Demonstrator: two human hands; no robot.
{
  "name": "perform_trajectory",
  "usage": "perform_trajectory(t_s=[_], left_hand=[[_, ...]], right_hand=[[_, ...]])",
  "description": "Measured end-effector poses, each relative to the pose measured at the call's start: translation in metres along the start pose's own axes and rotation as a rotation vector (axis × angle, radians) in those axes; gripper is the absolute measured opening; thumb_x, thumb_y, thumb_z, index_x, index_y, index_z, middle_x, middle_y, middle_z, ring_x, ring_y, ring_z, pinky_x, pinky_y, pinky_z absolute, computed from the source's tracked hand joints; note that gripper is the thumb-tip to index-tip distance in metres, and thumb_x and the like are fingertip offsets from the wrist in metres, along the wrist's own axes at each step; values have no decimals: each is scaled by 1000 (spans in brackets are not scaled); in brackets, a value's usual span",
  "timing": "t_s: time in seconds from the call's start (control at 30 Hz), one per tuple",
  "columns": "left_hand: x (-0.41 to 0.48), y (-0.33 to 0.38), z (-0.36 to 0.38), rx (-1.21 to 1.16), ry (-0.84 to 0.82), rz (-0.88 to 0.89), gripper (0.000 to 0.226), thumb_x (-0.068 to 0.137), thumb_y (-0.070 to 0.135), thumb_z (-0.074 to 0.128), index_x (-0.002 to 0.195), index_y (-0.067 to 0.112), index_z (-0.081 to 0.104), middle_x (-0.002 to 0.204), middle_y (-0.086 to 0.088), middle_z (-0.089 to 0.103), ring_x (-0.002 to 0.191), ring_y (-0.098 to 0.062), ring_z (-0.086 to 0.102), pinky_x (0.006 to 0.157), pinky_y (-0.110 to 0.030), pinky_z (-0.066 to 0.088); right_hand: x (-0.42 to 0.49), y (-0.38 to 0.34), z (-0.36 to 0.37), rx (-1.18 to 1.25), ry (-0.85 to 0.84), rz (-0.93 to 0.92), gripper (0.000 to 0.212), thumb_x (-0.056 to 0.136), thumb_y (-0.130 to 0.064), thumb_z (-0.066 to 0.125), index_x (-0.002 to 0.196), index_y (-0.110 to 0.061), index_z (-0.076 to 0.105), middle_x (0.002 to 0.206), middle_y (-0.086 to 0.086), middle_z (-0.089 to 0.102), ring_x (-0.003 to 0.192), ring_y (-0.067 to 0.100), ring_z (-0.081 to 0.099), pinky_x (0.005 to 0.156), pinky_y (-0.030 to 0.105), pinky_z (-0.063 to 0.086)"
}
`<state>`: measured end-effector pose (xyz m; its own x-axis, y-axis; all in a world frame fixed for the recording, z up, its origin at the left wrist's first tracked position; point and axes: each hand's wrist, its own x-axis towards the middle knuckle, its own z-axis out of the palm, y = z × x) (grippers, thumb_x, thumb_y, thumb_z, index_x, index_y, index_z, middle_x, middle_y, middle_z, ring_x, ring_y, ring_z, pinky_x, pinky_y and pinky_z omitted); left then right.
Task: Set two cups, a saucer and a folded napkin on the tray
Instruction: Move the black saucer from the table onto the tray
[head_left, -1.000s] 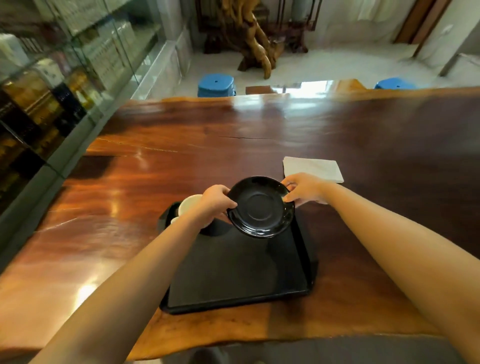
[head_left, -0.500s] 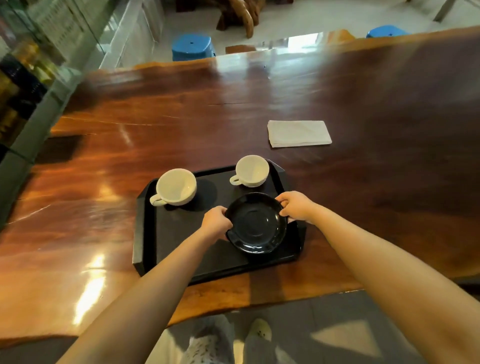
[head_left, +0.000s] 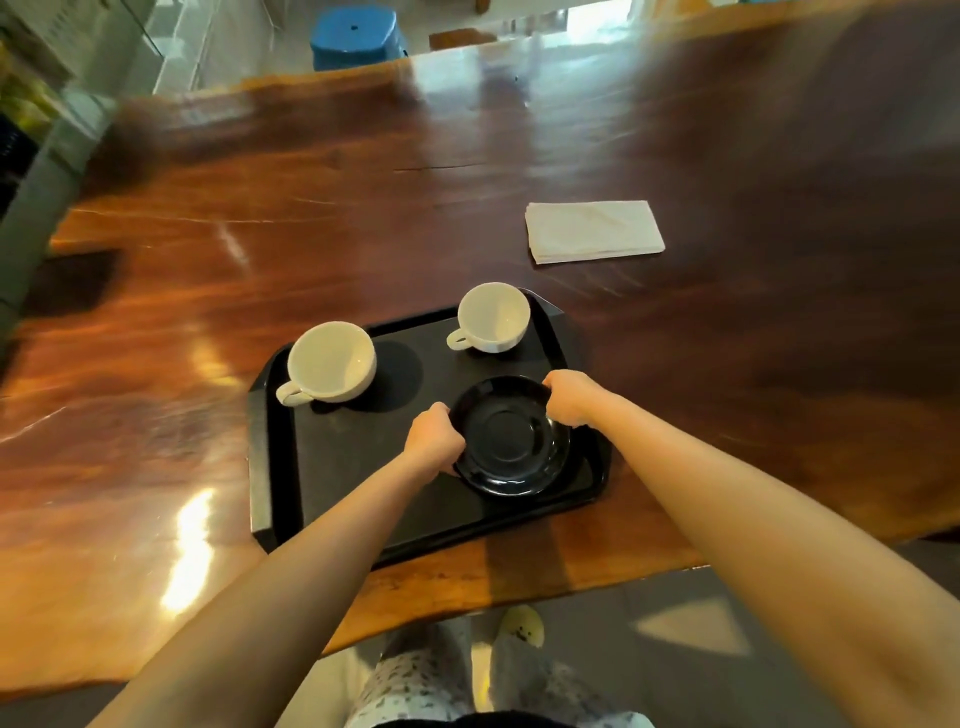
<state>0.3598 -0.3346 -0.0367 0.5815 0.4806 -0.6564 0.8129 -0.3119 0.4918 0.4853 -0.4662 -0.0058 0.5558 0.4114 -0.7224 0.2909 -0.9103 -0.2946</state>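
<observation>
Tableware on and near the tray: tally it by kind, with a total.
Cups: 2, white, one and another, on the tray
Saucer: 1, black, held by left hand and right hand
Napkin: 1, folded, on the table
Total: 4

Tray (head_left: 270, 467) at table's (head_left: 363, 218) near edge. On it: two cups (head_left: 332, 361) (head_left: 493, 317) far, saucer (head_left: 511, 436) near right. Napkin (head_left: 595, 231) beyond, far right, on table.

Black tray (head_left: 270, 467), black glossy saucer (head_left: 511, 447), two white cups (head_left: 332, 361), white napkin (head_left: 595, 231), reddish-brown streaked table (head_left: 311, 218), blue stool (head_left: 356, 36).
</observation>
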Motion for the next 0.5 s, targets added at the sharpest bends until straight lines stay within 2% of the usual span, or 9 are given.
perform_trajectory(t_s=[0.07,0.1,0.13,0.2,0.27,0.3,0.37,0.4,0.5], left_hand=[[-1,1,0,43,-18,12,35,80,-1,57,113,6,47,114,-15,57,84,-23,54,41,-21,39],[-1,2,-1,55,-29,13,37,81,0,57,115,6,45,116,-15,56,84,-23,53,41,-22,38],[-3,4,-1,60,-40,15,41,81,0,57,119,6,42,117,-14,55,83,-23,53,41,-22,39],[-4,6,-3,52,-75,13,50,82,0,57,127,9,36,120,-14,53,81,-26,59,43,-24,47],[-7,11,-6,64,-108,-4,54,84,0,55,132,12,32,124,-15,51,74,-29,66,51,-31,57],[-8,13,-8,86,-115,-12,54,85,1,53,134,12,31,126,-16,51,71,-29,69,57,-34,59],[-11,17,-15,137,-111,-12,52,87,5,51,135,12,31,127,-17,51,74,-32,72,68,-39,61],[-12,19,-19,163,-101,-5,51,88,7,51,134,11,31,126,-17,52,78,-33,72,71,-40,61],[-20,27,-33,236,-70,24,46,89,11,50,133,11,36,118,-15,56,81,-32,69,70,-39,61]], right_hand=[[0,-4,-3,-26,-25,24,36,90,-2,42,125,3,48,119,22,56,98,33,62,77,37,54],[-1,-6,-4,-42,-35,35,34,91,-3,42,123,4,50,111,21,57,96,33,64,69,37,54],[-2,-9,-5,-61,-44,41,30,91,-4,42,118,5,52,100,19,56,85,31,64,60,33,50],[-4,-12,-6,-104,-47,64,16,92,-6,41,102,2,51,80,11,49,59,22,50,49,26,40],[-5,-13,-9,-131,-48,82,17,93,-8,40,103,1,51,80,9,49,55,18,45,48,24,39],[-6,-13,-10,-134,-61,72,25,94,-9,41,112,3,52,91,10,54,61,18,51,52,25,44],[-9,-13,-13,-159,-93,54,37,95,-12,41,129,1,48,121,12,58,97,22,64,79,32,54],[-11,-13,-14,-177,-92,41,39,96,-13,41,132,1,46,132,15,55,113,26,60,91,34,51],[-20,-10,-20,-209,-62,-12,42,96,-16,43,134,1,44,138,18,50,123,31,53,99,36,46]])
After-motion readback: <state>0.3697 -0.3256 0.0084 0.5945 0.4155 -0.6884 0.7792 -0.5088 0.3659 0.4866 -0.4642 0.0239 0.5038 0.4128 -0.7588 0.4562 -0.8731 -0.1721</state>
